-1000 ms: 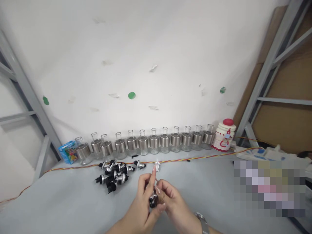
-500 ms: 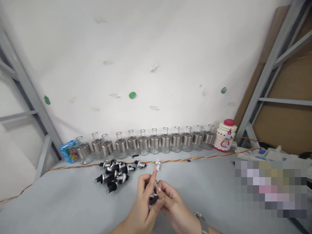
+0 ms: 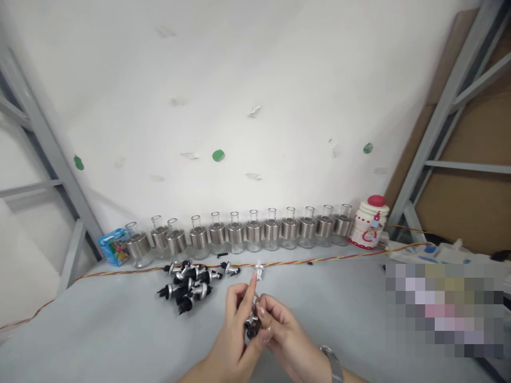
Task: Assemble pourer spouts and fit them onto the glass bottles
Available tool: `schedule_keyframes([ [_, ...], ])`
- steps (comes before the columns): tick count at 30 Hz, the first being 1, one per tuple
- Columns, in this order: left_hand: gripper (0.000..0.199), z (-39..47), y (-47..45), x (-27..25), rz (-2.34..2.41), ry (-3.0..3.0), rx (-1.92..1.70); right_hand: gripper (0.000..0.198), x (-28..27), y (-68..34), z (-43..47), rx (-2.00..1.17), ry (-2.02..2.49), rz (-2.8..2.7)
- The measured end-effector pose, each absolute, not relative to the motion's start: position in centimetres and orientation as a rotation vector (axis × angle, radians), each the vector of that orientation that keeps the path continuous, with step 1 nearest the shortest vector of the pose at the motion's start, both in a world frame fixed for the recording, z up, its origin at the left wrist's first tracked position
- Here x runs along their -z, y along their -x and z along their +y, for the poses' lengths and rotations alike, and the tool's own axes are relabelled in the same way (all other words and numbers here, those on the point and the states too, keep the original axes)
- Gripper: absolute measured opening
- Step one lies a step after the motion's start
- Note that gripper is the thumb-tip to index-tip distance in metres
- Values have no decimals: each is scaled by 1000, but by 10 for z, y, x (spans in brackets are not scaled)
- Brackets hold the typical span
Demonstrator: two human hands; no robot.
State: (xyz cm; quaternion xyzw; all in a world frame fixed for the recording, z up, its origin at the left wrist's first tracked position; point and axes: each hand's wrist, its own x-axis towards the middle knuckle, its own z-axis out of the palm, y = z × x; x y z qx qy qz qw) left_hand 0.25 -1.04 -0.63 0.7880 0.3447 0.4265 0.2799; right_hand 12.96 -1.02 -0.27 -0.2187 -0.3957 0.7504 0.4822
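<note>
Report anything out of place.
A small, thin black strip lies loose before the clear, metal-banded glass bottles, apart from the heaped black-and-silver spouts. Green scraps cling to the white wall, looking like leftovers.

A white wall (image 3: pixel 295 74) rises behind a grey table (image 3: pixel 120 330), flanked by grey metal frames (image 3: pixel 59 166).

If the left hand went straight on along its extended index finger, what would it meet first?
Probably the small whitish irregular piece by the red-and-yellow twisted wire; the left hand points roughly there, but the finger's height above the grey table is unclear.
</note>
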Motion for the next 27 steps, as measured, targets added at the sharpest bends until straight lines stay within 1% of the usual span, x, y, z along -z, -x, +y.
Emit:
schedule_keyframes([
  [6, 62, -9, -1, 7, 908, -2161, -1106, 40, 0, -129, -11, -1843, 552, -902],
  [10, 64, -9, -2, 6, 918, -2150, -1102, 38, -1, -130, -11, -1870, 560, -863],
  [14, 61, -8, -1, 8, 893, -2179, -1095, 38, -1, -130, -10, -1889, 561, -836],
  [27, 59, -9, 3, 8, 857, -2292, -1141, 40, -4, -128, -14, -1875, 569, -907],
])
